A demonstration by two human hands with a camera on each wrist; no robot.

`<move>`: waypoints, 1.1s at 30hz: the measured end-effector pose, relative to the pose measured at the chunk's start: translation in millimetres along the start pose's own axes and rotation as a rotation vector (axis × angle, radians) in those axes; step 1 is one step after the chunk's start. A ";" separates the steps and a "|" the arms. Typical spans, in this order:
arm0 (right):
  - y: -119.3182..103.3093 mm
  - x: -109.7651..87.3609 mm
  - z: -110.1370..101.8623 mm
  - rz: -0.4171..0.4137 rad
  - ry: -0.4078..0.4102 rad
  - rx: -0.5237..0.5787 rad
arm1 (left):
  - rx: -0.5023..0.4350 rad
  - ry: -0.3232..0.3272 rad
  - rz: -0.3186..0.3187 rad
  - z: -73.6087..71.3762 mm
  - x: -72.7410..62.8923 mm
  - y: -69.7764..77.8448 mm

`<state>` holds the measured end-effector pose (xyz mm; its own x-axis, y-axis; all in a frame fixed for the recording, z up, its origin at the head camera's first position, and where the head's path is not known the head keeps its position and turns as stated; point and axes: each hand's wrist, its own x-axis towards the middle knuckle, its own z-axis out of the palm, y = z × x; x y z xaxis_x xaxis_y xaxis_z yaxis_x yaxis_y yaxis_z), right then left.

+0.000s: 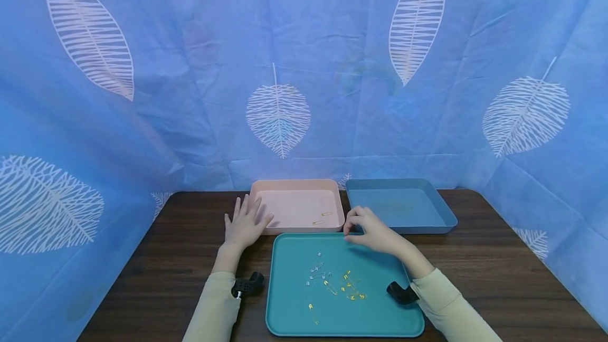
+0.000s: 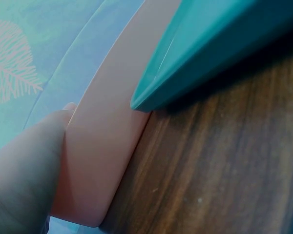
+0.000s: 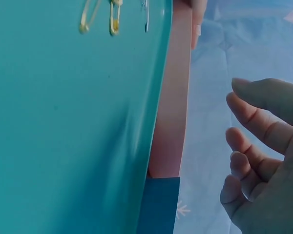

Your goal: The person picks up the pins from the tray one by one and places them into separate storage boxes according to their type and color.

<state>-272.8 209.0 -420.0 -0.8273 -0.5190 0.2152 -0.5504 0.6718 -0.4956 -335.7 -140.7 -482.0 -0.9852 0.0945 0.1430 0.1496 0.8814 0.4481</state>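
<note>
Fingers spread, my left hand point(image 1: 243, 228) rests at the left rim of the pink tray point(image 1: 296, 183); in the left wrist view its thumb point(image 2: 34, 146) lies against that tray's edge. Inside the tray are two gold safety pins point(image 1: 319, 222). My right hand point(image 1: 372, 231) hovers over the far right part of the teal tray point(image 1: 380, 326), its fingers loosely bent and nothing visible between them. Gold safety pins point(image 1: 351, 296) and silver safety pins point(image 1: 317, 276) lie scattered on the teal tray, with one gold pin point(image 1: 311, 306) apart towards the front left.
A blue tray point(image 1: 404, 205) stands at the back right, beside the pink one. All three trays sit on a dark wooden table point(image 1: 190, 257). Behind it hangs a blue cloth point(image 1: 332, 120) with white leaf prints.
</note>
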 end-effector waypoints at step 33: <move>5.6 -29.9 25.4 0.074 -0.227 0.089 | -0.034 -0.014 0.007 -1.4 -0.1 -0.3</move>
<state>-248.3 214.9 -450.6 -0.8127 -0.5825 -0.0141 -0.4692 0.6685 -0.5770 -335.5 -141.7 -481.0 -0.9852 0.1073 0.1336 0.1589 0.8645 0.4769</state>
